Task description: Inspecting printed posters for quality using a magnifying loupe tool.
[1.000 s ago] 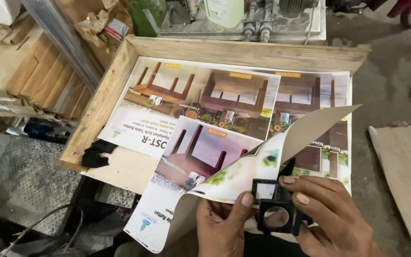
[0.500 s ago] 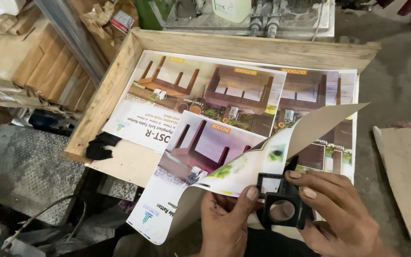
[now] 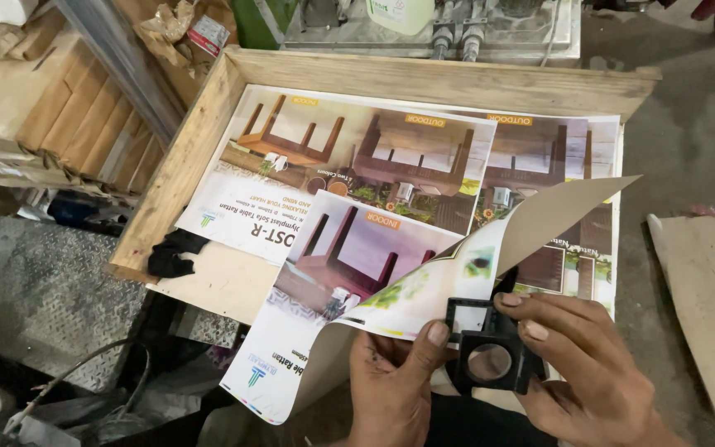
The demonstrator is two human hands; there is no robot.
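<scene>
Two bare hands work over a stack of printed furniture sheets lying in a shallow wooden tray [image 3: 184, 165]. The left hand [image 3: 391, 389] pinches the folded-over edge of the top sheet [image 3: 349, 265], thumb pressed on the glossy side, so that the sheet curls up and shows its plain grey back [image 3: 556, 215]. The right hand [image 3: 589, 372] is closed around a small black folding magnifier [image 3: 490, 356], fingers along its top edge, its round lens facing the camera and its square frame standing just against the lifted paper.

By the look of it, the check of the print is under way rather than finished: the sheet is lifted and the magnifier is at hand, but the lens does not yet sit flat on any printed patch. More sheets with pictures of tables lie beneath, overlapping toward the far side of the tray, and none of them is being handled. A crumpled black cloth [image 3: 171, 252] rests on the tray's near left corner, well apart from both hands.
</scene>
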